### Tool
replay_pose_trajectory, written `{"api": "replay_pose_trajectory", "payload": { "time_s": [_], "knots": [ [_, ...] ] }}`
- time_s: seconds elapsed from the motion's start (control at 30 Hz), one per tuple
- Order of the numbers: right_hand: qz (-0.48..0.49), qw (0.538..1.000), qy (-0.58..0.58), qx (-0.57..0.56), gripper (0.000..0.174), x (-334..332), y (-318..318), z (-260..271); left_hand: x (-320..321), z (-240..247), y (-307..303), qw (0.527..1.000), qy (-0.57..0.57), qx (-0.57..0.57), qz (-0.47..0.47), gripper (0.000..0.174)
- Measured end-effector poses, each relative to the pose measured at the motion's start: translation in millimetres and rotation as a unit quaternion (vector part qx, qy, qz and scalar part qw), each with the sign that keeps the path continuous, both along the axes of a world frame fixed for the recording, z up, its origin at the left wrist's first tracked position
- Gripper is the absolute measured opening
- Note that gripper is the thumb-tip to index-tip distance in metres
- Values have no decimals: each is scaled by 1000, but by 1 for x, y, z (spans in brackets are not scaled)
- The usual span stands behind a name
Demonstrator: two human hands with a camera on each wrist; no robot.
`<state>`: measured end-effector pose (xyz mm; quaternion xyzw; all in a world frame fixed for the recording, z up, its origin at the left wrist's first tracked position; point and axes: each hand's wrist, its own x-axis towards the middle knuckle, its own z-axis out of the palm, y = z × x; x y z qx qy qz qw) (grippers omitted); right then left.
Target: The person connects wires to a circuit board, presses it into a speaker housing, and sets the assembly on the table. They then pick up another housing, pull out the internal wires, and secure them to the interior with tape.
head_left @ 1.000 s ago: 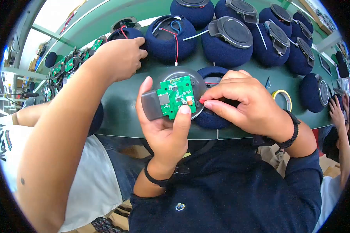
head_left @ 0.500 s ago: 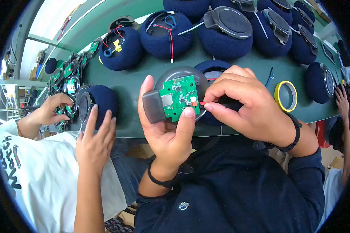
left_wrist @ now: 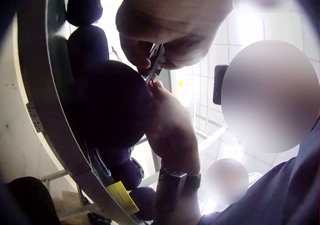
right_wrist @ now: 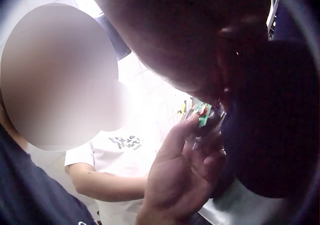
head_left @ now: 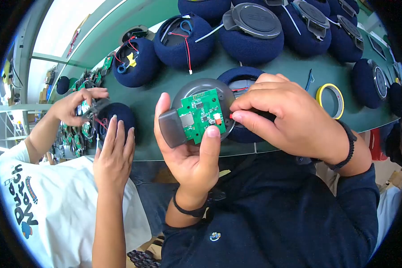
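Observation:
My left hand (head_left: 190, 163) grips a dark grey round plastic cover (head_left: 172, 129) from below, thumb against the edge of the green circuit board (head_left: 194, 118) mounted on it. Just right of the board's white connector, my right hand (head_left: 294, 118) pinches a small red wire end (head_left: 231, 116) between thumb and forefinger. Behind both hands stands a navy fabric-covered speaker body (head_left: 230, 77), its open top showing a red wire; my right hand hides part of it. In the right wrist view, the circuit board (right_wrist: 203, 116) shows above the left thumb.
Several navy speaker bodies (head_left: 250, 49) line the back of the green table (head_left: 174, 82). A yellow tape roll (head_left: 319, 102) lies to the right, near a blue tool (head_left: 309, 80). At left, another person's hands (head_left: 111, 156) handle a speaker body beside piled circuit boards (head_left: 78, 129).
My hands keep their hold, with the red wire end still beside the board. The neighbour's arm drew back from the rear speakers, and that person's hands now lift a part off another speaker body.

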<state>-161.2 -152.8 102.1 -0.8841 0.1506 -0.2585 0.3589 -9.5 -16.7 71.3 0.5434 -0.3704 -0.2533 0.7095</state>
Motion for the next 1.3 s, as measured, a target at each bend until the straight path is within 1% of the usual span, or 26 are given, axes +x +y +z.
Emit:
{"api": "replay_pose_trajectory", "payload": {
  "time_s": [0.03,0.07,0.13,0.17,0.23,0.27,0.33,0.37,0.43,0.5,0.57,0.7,0.73,0.77,0.8,0.87,0.9,0.97,1.03,1.1,1.2,1.27,1.3],
  "knots": [
    [12,1000,8,1,10,-1,-2,1,0,2,1,1000,26,10,-15,83],
    [11,1000,3,0,10,-3,-3,3,0,1,1,1000,21,9,-16,83],
    [48,998,32,-1,13,-5,-6,7,1,-2,-2,999,-34,3,20,82],
    [48,998,31,-2,13,-6,-6,5,0,-2,-2,999,-36,2,20,82],
    [58,997,4,-60,12,-7,-3,0,-1,-1,-2,999,-34,-9,20,82],
    [59,996,2,-62,12,-7,-1,-1,-2,0,0,999,-36,-11,21,82],
    [34,999,5,-36,11,-7,3,-1,-3,5,5,999,26,12,-27,83],
    [34,999,4,-34,11,-6,3,-3,-4,6,4,999,32,7,-31,83],
    [-3,997,-55,-52,12,-1,7,-9,-6,7,4,998,36,8,-41,83],
    [-8,996,-66,-66,13,-2,8,-14,-9,7,3,998,38,11,-51,83],
    [-11,994,-79,-79,13,-4,8,-16,-13,4,-1,1000,-12,3,-12,82],
    [-19,990,-90,-110,14,-5,6,-16,-13,8,0,1000,-23,6,-12,82],
    [-16,987,-98,-126,16,-5,6,-15,-11,11,2,999,-19,21,-35,83],
    [-16,987,-100,-125,16,-6,6,-15,-9,12,3,998,-15,35,-57,84],
    [-18,989,-87,-122,15,-6,7,-16,-8,11,3,998,-16,36,-57,84],
    [-18,990,-76,-118,14,-7,7,-16,-3,9,0,995,-61,-10,-84,83],
    [-15,991,-69,-116,14,-9,7,-16,-1,10,-1,995,-63,-9,-82,83],
    [-10,992,-64,-113,14,-8,9,-18,3,16,-1,990,-91,17,-107,82],
    [-33,991,-103,-83,14,-6,14,-22,5,19,-2,989,-103,25,-103,81],
    [-35,991,-107,-72,14,-7,15,-23,6,22,-2,988,-116,34,-101,81],
    [-34,992,-109,-60,13,-9,14,-22,5,28,-4,981,-147,35,-123,80],
    [-33,992,-107,-57,14,-10,13,-22,-1,34,-6,980,-165,55,-98,80],
    [-29,992,-108,-56,14,-12,12,-22,-1,36,-7,979,-166,57,-100,80]
  ]
}}
